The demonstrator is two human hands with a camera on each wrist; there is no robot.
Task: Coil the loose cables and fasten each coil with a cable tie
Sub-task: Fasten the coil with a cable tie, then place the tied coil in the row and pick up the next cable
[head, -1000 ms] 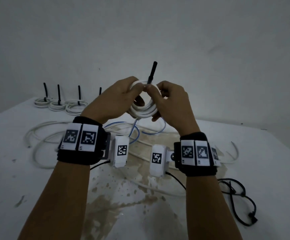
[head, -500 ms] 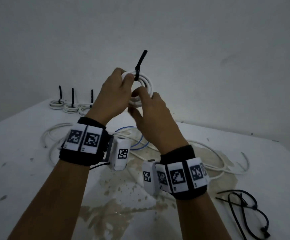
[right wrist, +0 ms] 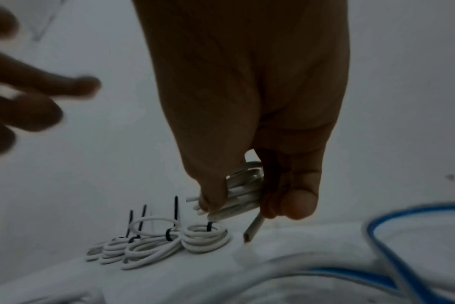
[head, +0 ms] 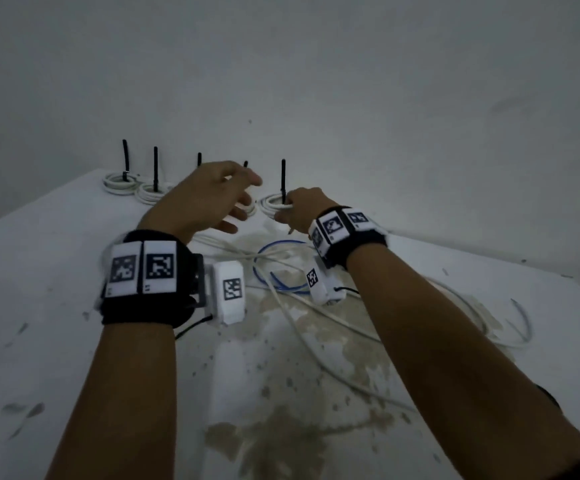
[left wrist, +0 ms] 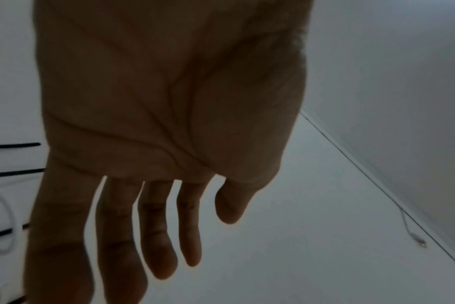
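Observation:
My right hand (head: pixel 290 211) pinches a coiled white cable (head: pixel 271 204) whose black cable tie (head: pixel 283 180) sticks straight up. It holds the coil low at the back of the table, at the right end of a row of tied coils (head: pixel 119 180). In the right wrist view my thumb and fingers (right wrist: pixel 296 203) grip the coil (right wrist: pixel 240 197) just above the surface, beside the nearest tied coil (right wrist: pixel 205 238). My left hand (head: pixel 236 202) hovers open over the row with fingers spread and holds nothing; the left wrist view shows its straight fingers (left wrist: pixel 156 232).
Loose white cables (head: pixel 299 327) and a blue cable (head: pixel 278 268) lie tangled mid-table under my wrists. The white tabletop (head: pixel 39 271) is stained brown near the front. A wall stands close behind the row of coils.
Both hands moved from chest height to the back of the table. The left hand let go of the coil and opened; the right hand carried it down to the row's right end.

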